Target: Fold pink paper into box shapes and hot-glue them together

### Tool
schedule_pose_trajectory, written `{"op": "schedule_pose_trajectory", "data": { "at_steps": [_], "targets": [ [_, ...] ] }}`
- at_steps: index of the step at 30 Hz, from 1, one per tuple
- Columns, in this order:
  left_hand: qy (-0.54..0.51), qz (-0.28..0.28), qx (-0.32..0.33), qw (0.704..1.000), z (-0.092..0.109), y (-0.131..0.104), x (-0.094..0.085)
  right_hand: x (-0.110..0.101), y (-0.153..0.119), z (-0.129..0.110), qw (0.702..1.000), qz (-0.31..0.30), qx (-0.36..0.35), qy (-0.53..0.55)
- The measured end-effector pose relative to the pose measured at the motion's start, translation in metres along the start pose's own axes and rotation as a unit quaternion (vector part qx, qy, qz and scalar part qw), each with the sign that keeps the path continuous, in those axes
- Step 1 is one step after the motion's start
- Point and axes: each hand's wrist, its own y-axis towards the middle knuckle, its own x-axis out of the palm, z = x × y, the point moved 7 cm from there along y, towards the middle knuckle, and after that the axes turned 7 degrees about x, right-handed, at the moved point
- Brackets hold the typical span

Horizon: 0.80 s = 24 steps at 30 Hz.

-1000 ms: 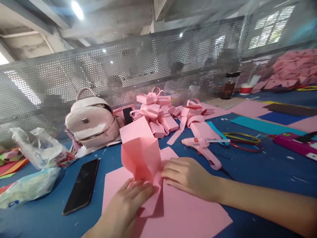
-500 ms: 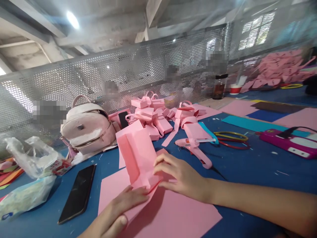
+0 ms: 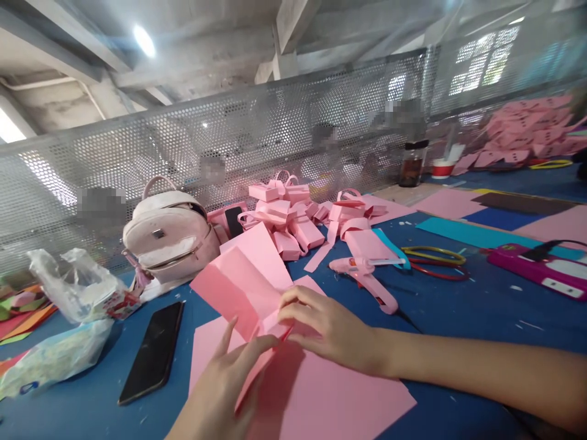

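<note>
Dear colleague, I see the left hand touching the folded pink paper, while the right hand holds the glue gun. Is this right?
Not quite: the right hand is also at the folded pink paper; the glue gun lies unheld on the table, as the head view shows. The left hand is as you say.

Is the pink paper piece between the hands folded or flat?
Folded, partly open: the creased pink paper piece rises in angled panels between left hand and right hand.

A lamp is glaring overhead, a window is glowing, shadow is crossing the paper, edges are stretching.
</note>
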Motion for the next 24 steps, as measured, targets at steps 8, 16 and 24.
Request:
{"op": "schedule_pose_trajectory", "data": {
  "at_steps": [8, 16, 24],
  "targets": [
    [-0.018, 0.098, 0.05, 0.994, -0.019, -0.018, -0.019, -0.001, 0.017, -0.01, 0.998, 0.028, -0.049, -0.026],
    [-0.013, 0.215, 0.009, 0.977, -0.044, -0.013, -0.035, -0.018, 0.045, -0.015, 0.984, 0.135, -0.114, -0.038],
    [-0.047, 0.196, 0.082, 0.976, -0.047, -0.007, -0.019, -0.012, 0.048, 0.013, 0.981, 0.14, 0.003, 0.138]
  ]
}}
